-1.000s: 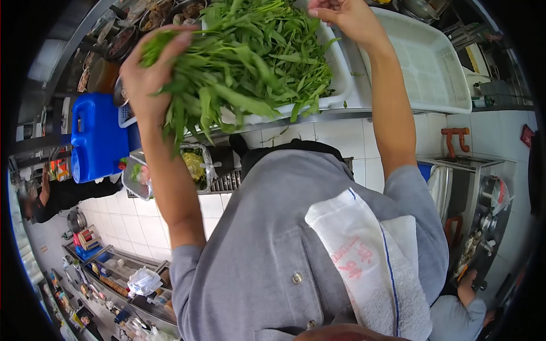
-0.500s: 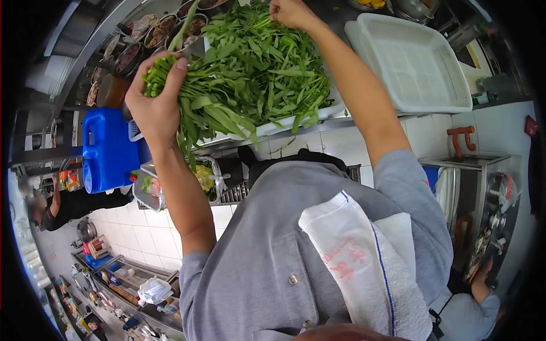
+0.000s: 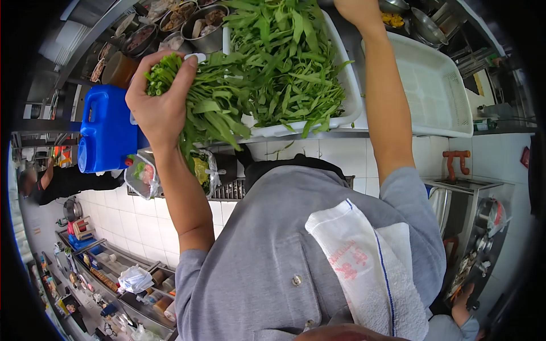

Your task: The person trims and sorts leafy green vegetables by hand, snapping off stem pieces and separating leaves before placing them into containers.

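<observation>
A bunch of water spinach (image 3: 215, 111) is gripped in my left hand (image 3: 160, 111), its cut stem ends gathered between thumb and fingers and its leaves hanging to the right and down. Right of it, a loose heap of the same greens (image 3: 290, 74) fills a white plastic basket (image 3: 351, 85), some leaves spilling over the near rim. My right hand (image 3: 359, 14) is at the top edge of the view, past the basket's right side. Its fingers are cut off by the frame, so whether they hold anything is hidden.
A white perforated tray (image 3: 424, 85) stands on the counter at right. Metal bowls of ingredients (image 3: 206, 28) line the back left. A blue jerrycan (image 3: 105, 128) sits left of my forearm, near a plastic-lined container (image 3: 142, 176). Another person in dark clothes (image 3: 74, 184) is at far left.
My right hand has moved up and right, off the heap of greens where its fingers were pinched. My left hand still grips its bunch. The view has shifted slightly.
</observation>
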